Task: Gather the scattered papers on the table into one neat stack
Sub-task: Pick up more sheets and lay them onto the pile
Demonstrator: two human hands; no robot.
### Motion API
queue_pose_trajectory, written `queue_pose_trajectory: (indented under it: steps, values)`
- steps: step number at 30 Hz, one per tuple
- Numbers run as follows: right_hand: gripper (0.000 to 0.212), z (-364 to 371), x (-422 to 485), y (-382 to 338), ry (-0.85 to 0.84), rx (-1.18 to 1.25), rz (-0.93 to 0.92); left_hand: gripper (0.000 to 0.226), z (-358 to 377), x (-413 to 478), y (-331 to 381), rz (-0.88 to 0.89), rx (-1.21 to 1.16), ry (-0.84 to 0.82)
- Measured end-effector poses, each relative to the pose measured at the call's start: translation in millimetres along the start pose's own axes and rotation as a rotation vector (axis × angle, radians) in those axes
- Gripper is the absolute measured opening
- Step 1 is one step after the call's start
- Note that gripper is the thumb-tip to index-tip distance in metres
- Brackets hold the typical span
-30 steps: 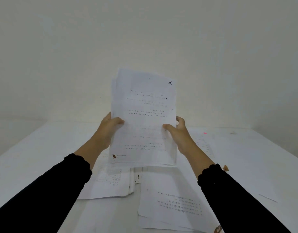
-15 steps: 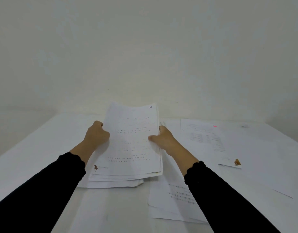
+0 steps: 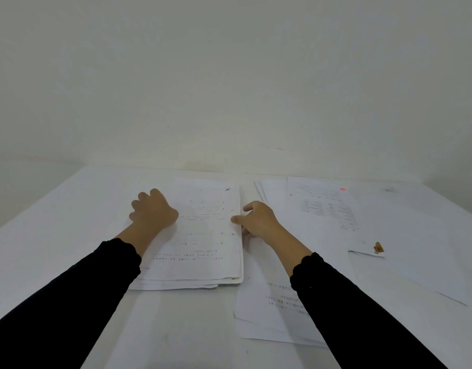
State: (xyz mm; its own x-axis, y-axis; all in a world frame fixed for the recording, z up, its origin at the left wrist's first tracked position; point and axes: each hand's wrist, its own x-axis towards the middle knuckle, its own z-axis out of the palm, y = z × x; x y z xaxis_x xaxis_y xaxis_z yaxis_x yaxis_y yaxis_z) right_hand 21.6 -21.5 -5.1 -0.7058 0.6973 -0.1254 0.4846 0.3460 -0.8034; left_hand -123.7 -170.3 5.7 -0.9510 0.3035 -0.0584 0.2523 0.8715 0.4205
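A plain office-like room: a bare, off-white painted wall point(image 3: 229, 75) rises directly behind a wide white table point(image 3: 56, 230) strewn with printed white paper sheets point(image 3: 322, 209).

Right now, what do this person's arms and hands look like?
Both arms wear long black sleeves with slightly gathered cuffs at the wrists. The left hand and right hand are bare: no gloves, rings, watch or markings show.

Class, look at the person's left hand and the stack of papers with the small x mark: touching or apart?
Touching. The head view shows the left hand lying flat on the stack of papers, covering its left edge with no gap.
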Motion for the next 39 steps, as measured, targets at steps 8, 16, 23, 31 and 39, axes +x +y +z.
queue_pose_trajectory:
  steps: [8,16,23,31,39]
  values:
    - [0.044,-68,-4,37,0.200,-0.052,0.068,0.057,19,-26,58,0.228,-0.134,-0.005]
    - [0.044,-138,-10,89,0.480,-0.335,0.308,0.055,51,-51,107,0.391,-0.273,-0.101]
    - [0.088,-154,-13,114,0.370,-0.504,0.471,0.078,81,-56,129,0.423,-0.085,-0.323]
    - [0.077,-146,-3,117,0.232,-0.551,0.367,0.086,86,-67,149,0.315,0.153,-0.300]
    - [0.056,-142,6,115,0.195,-0.379,0.343,0.050,90,-67,153,0.332,-0.067,-0.337]
